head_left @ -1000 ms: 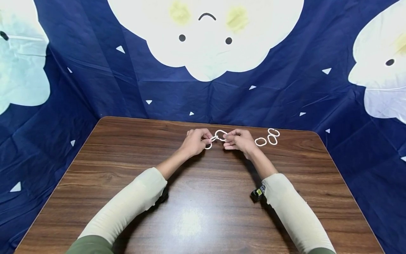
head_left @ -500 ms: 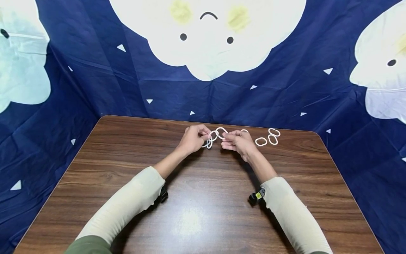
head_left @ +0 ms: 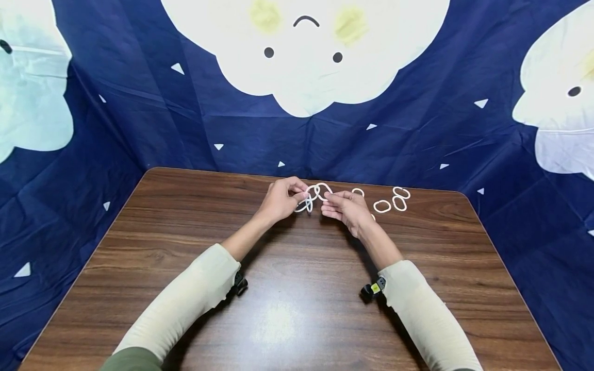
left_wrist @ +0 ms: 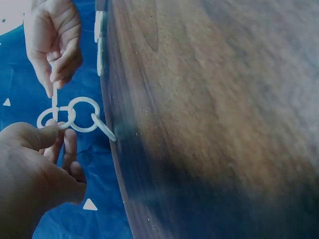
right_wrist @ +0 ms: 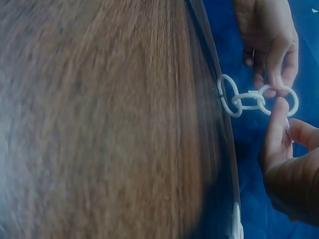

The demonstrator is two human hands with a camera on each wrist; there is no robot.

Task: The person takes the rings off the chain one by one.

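Observation:
My left hand pinches a white oval chain link between thumb and fingers. Two more white links hang joined from it, a middle link and an end link. Facing it, my right hand pinches another white link by its near side. That link overlaps the left hand's link in the head view, and in the left wrist view it shows edge-on, passing at the left link's ring. Both hands are raised near the table's far edge, their fingertips close together.
Several loose white links lie on the wooden table to the right, among them a single link and a touching pair. Another link shows just behind the right hand. A blue cloth with clouds stands beyond the table.
Both hands have risen slightly toward the far edge. The left hand's link has turned from nearly edge-on to face the camera, and the links below it hang more visibly. The right hand keeps its link.

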